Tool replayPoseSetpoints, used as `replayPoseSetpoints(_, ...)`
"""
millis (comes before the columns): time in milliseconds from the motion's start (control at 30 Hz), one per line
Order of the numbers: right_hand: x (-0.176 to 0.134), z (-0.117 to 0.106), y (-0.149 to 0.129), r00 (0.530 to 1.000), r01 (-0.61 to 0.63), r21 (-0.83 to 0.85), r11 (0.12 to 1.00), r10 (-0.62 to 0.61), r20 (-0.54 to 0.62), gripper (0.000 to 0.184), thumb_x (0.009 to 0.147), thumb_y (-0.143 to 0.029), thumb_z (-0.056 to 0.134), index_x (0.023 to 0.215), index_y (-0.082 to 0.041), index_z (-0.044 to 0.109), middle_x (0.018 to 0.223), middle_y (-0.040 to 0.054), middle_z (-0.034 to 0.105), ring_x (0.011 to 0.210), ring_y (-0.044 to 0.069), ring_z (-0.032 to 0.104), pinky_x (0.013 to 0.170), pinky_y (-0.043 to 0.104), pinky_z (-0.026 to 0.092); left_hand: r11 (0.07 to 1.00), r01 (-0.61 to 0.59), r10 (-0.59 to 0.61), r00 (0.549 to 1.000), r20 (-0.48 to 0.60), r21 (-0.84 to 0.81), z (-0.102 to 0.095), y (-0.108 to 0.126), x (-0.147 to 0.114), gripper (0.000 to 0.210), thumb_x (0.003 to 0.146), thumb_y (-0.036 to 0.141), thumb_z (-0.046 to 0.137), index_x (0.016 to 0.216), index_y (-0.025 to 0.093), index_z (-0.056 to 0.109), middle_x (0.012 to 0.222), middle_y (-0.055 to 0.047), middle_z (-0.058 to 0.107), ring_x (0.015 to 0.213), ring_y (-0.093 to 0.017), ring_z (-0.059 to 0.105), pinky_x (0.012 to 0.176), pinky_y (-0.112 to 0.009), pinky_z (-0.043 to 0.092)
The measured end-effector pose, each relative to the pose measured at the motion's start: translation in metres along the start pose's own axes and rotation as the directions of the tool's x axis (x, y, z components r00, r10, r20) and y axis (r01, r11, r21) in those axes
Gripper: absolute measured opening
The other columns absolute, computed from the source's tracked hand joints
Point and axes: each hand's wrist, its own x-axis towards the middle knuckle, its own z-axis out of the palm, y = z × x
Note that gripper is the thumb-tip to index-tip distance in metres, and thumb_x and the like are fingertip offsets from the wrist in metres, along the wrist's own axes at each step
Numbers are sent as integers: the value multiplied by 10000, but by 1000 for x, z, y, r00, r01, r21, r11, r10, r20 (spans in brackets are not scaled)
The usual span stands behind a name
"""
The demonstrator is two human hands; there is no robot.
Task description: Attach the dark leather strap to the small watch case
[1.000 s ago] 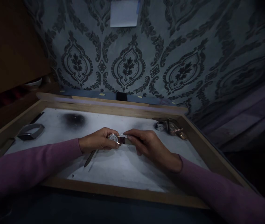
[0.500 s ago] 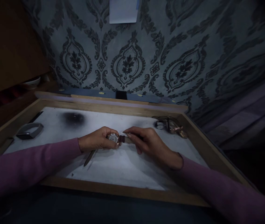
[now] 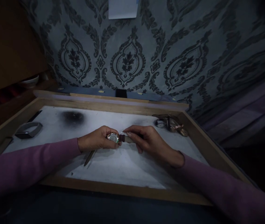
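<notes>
Between the thumb and fingers of my left hand (image 3: 101, 137) is a round-cased wristwatch (image 3: 113, 137). One part of its strap (image 3: 89, 158) hangs down below that hand, while a dark piece by the case and a paler length point toward my right hand (image 3: 147, 140). My right hand is closed, its thumb and index finger pinching a thin, light-coloured metal pin-like tool (image 3: 123, 133). The tool's tip lies just above the strap beside the watch case. Whether the lower right fingers also grip the strap, I cannot tell.
A wooden-rimmed tray (image 3: 127, 191) with a white base surrounds the work. Inside at left lies a grey watch (image 3: 28, 130); several watches and straps (image 3: 169, 124) are heaped at right. A patterned wall (image 3: 127, 59) rises behind, and a bowl (image 3: 30, 81) sits at far left.
The view has shifted slightly. The watch face catches the light a little differently, with a greenish glint on its edge. Both hands keep nearly the same pose and hold.
</notes>
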Motion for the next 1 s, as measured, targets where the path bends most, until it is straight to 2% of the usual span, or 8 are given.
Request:
replayPoseSetpoints(233, -1, -1, 0, 1000, 15, -54, 998, -15, 3, 246, 911, -163, 467, 1012, -110, 686, 386, -73, 474, 329, 63, 450, 401, 160, 342, 997, -45, 46, 999, -24, 56, 2, -2, 0, 151, 619, 220, 675, 720, 136, 602, 599, 55, 487, 558, -68, 392, 521, -195, 300)
replayPoseSetpoints(433, -2, -1, 1, 1000, 30, -100, 995, -31, -3, 234, 921, -173, 482, 1023, -118, 686, 389, -76, 472, 338, 66, 453, 431, 166, 361, 986, -75, 79, 997, -26, 146, 2, -4, -1, 158, 658, 271, 643, 683, 144, 553, 581, 63, 406, 550, -68, 347, 511, -204, 279)
replayPoseSetpoints(767, -2, -2, 0, 998, 65, -135, 989, -67, -9, 240, 944, -249, 481, 984, -128, 684, 402, -68, 486, 350, 69, 473, 430, 164, 371, 982, -100, 107, 994, -34, 158, 5, -5, -2, 141, 685, 268, 617, 708, 142, 558, 581, 62, 383, 541, -67, 331, 504, -209, 274)
replayPoseSetpoints(1000, -2, -2, 1, 986, 160, -195, 968, -165, -8, 227, 939, -220, 477, 967, -131, 685, 416, -69, 481, 373, 68, 466, 452, 175, 370, 983, -102, 106, 994, -18, 154, 4, -5, -2, 132, 691, 248, 611, 741, 133, 572, 586, 63, 388, 540, -64, 324, 502, -203, 270)
